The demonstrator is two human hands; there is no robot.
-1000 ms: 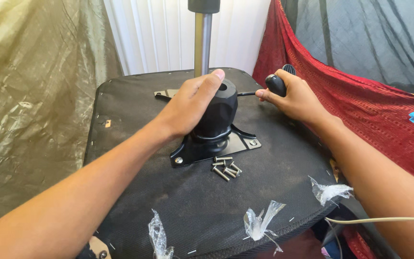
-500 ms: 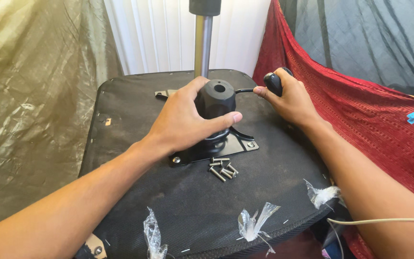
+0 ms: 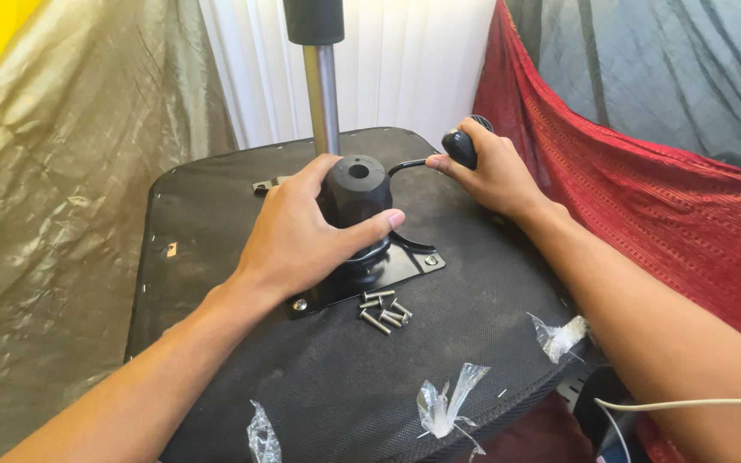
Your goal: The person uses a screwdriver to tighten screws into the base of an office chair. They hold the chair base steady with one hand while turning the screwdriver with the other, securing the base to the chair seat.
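An upturned black seat base point(image 3: 242, 206) lies flat with a black metal mounting plate point(image 3: 405, 261) fixed on it. From the plate rises a black round mechanism hub point(image 3: 358, 184) with a hole in its top. My left hand point(image 3: 302, 231) wraps around the hub's side, thumb across the front. A thin bent lever runs right from the hub to a black lever knob point(image 3: 460, 147), and my right hand point(image 3: 495, 176) is closed on that knob. Several loose silver screws point(image 3: 383, 310) lie just in front of the plate.
A metal pole with a black sleeve point(image 3: 323, 77) stands behind the hub. Torn clear plastic scraps point(image 3: 448, 403) cling to the seat's front edge. Olive sheeting point(image 3: 70, 189) hangs at left, red cloth point(image 3: 628, 197) and dark netting at right. A white cable point(image 3: 688, 403) crosses my right forearm.
My left hand has slid down from over the hub's top to its side, uncovering the hole in the top. My right hand stays on the lever knob.
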